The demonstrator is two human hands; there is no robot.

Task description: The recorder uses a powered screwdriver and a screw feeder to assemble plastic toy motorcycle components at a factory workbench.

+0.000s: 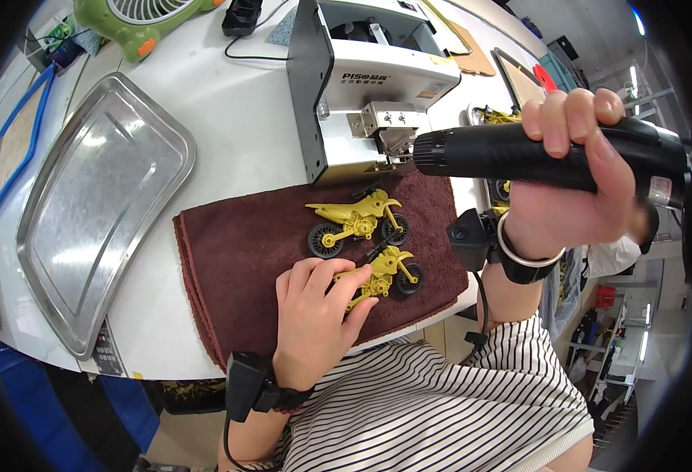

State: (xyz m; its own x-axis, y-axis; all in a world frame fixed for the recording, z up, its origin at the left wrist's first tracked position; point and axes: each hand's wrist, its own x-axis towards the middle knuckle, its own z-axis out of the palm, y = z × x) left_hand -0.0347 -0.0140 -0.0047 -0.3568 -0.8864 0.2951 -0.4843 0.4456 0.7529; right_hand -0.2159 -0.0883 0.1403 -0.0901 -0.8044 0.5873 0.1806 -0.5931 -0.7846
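Note:
My right hand (578, 149) is wrapped round a black electric screwdriver (480, 148), held level with its tip at the front of a grey-and-white screw feeder (377, 86). On a folded dark brown towel (240, 259) lie two yellow toy motorcycles with black wheels. My left hand (314, 307) rests on the nearer toy motorcycle (391, 263), thumb and fingers closed about its rear half and hiding its back wheel. Just beyond it, the other toy motorcycle (354, 214) lies on its side, untouched. The screwdriver's tip is too small to show whether a screw is on it.
To the left lies a metal tray (110, 204) beside a blue-framed board (20, 141). A green fan (138, 23) stands at the back left. Yellow parts (499, 116) sit in a tray behind the screwdriver. Another person (621, 248) is at the far right.

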